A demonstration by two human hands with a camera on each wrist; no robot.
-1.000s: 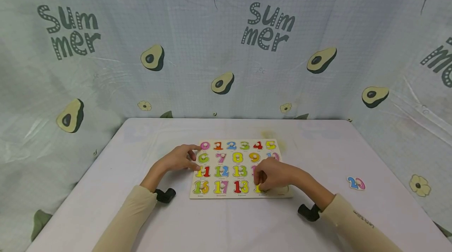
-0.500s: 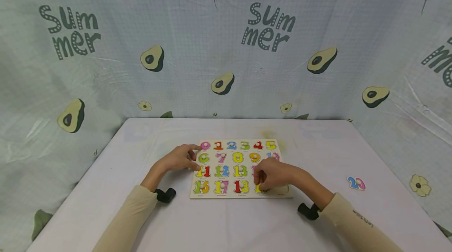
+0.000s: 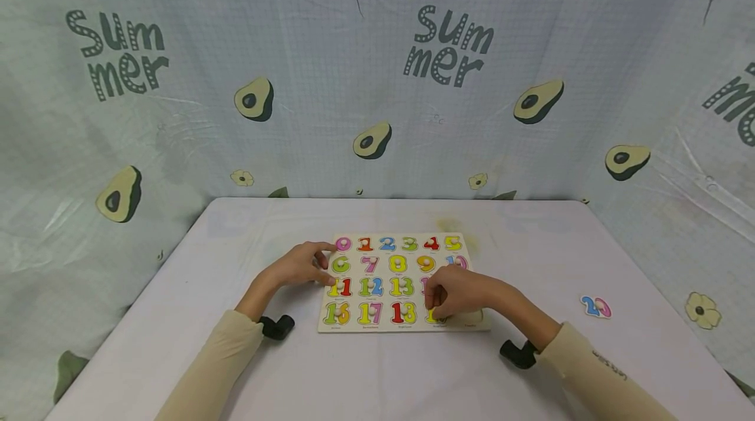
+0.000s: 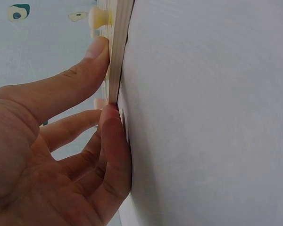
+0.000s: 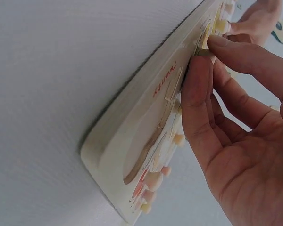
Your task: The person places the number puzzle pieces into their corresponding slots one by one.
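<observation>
A wooden number puzzle board (image 3: pixel 354 329) lies flat on the table, filled with coloured knobbed number pieces. My left hand (image 3: pixel 302 264) rests at its left edge, thumb and forefinger spread apart; in the left wrist view the thumb (image 4: pixel 78 84) lies on the board's rim. Over the bottom row, my right hand (image 3: pixel 460 291) pinches a yellow number piece (image 3: pixel 432 315) between thumb and fingers; its knob is hidden. The right wrist view shows a bare recess (image 5: pixel 144 136) marked "Twenty" beside these fingers. A blue and pink 20 piece (image 3: pixel 596 307) lies apart on the right.
The white-covered table (image 3: pixel 377 375) reaches back to a printed curtain (image 3: pixel 307 47) with avocados and lettering. Black wrist devices sit under both forearms, the left device (image 3: pixel 277 327) and the right device (image 3: pixel 518 355), close to the tabletop.
</observation>
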